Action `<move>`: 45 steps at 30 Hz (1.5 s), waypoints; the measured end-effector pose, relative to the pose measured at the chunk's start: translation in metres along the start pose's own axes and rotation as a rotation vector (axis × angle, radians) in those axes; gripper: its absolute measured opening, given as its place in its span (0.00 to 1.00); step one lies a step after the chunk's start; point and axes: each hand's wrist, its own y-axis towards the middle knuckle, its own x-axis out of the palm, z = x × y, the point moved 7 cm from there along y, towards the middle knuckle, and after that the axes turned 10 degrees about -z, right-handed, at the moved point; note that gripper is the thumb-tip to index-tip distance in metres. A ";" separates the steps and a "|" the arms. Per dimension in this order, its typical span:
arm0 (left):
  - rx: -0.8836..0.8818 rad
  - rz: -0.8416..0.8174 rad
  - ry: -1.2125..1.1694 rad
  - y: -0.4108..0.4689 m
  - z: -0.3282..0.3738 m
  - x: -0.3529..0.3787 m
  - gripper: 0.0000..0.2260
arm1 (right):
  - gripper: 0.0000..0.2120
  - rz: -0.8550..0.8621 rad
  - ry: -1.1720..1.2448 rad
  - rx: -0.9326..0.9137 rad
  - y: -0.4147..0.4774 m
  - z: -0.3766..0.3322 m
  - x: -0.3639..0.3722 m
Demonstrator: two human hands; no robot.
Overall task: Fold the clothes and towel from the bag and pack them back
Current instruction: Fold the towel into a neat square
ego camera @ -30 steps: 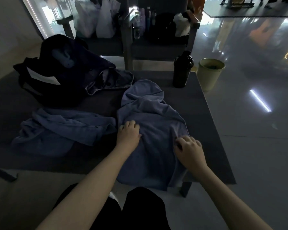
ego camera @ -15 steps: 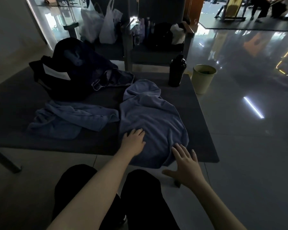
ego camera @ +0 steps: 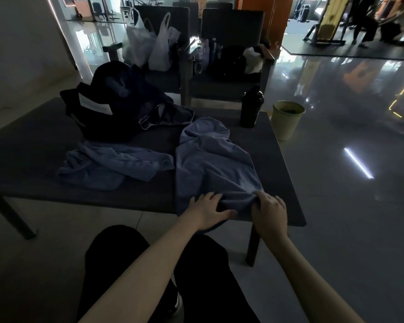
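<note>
A blue towel lies spread lengthwise on the dark table, its near end hanging over the front edge. My left hand holds that near edge, fingers on top and thumb beneath. My right hand grips a bunched fold at the towel's near right corner. A crumpled blue garment lies to the left of the towel. The dark bag stands open at the back left, and another dark garment spills out of it.
A black bottle stands at the table's far right edge. A pale green bin sits on the floor beyond it. Two chairs with plastic bags and a backpack stand behind the table. My legs are below.
Both hands slid down the towel to its near edge. My right hand, spread open off the cloth half a second ago, now grips the near right corner. The view has pulled back.
</note>
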 end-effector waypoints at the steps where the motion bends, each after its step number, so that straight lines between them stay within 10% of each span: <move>1: 0.034 0.028 -0.033 -0.001 0.011 0.001 0.38 | 0.23 0.000 0.020 0.006 0.004 -0.005 -0.006; 4: 0.040 0.187 0.001 -0.007 0.036 0.001 0.42 | 0.18 0.000 0.033 -0.009 0.013 -0.016 -0.019; 10: -0.045 0.563 -0.015 -0.024 0.028 -0.022 0.07 | 0.18 0.010 -0.148 -0.103 0.016 -0.020 -0.029; 26: 0.010 0.640 0.016 -0.057 0.011 -0.083 0.09 | 0.06 -0.130 -0.291 -0.052 0.007 0.006 -0.018; 39: 0.086 0.521 0.054 -0.065 0.026 -0.080 0.07 | 0.34 -0.413 0.286 -0.114 0.013 -0.015 0.011; 45: 0.078 0.472 0.145 -0.069 0.026 -0.085 0.08 | 0.05 -0.323 0.192 -0.114 0.030 -0.021 0.011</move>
